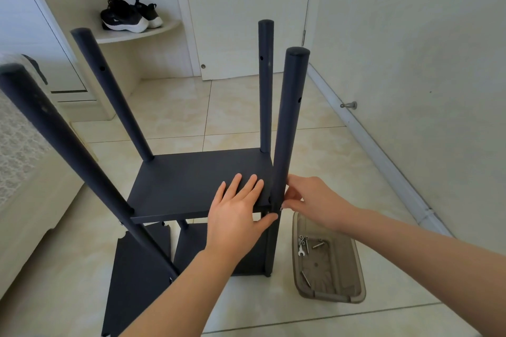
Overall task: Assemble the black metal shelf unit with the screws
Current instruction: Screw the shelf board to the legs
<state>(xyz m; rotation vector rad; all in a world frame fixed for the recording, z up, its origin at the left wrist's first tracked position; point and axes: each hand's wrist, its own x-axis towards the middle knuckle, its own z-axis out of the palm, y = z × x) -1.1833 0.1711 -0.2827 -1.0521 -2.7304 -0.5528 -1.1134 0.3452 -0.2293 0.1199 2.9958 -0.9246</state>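
1. On the tile floor [342, 172], mid-frame: black shelf unit [265, 90] stands upright, one shelf panel [189, 180] fitted partway up its four poles.
2. Left hand [235, 210]: fingers straight, flat on the panel's near right corner, thumb under the edge.
3. Right hand [315, 202]: fingertips pinched against the near right pole [287, 131] at panel level; can't tell what they hold.
4. Tray [332, 297] with screws [317, 243] just right of the unit.
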